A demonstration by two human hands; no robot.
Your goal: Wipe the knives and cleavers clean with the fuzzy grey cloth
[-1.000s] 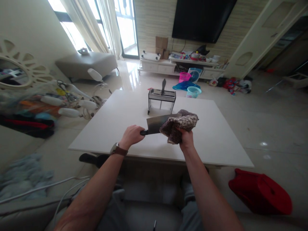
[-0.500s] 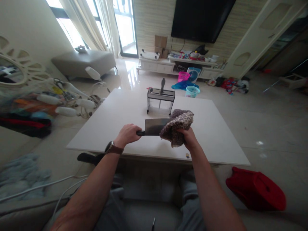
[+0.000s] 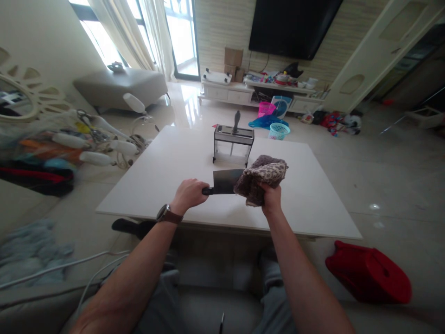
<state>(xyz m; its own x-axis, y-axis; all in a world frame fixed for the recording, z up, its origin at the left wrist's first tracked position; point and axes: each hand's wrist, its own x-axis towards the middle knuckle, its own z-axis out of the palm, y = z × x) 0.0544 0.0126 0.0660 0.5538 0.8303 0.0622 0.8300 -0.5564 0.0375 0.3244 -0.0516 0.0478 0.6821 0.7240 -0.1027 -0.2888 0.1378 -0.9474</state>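
Observation:
My left hand is closed round the black handle of a cleaver, its wide blade pointing right above the white table. In my right hand is a bunched brown and beige cloth, wrapped over the far end of the blade, so the tip is hidden. Beyond the blade stands a knife block with clear sides and a grey slotted top. One dark-handled knife sticks up out of it.
A red stool-like object is on the floor at the right. Past the table are a light blue basket, a pink basket and a low TV cabinet. At the left stands a lamp with white shades.
Both hands have shifted slightly right and up with the cleaver and the cloth. The cloth is still over the blade's far end. The knife block has stayed on the table.

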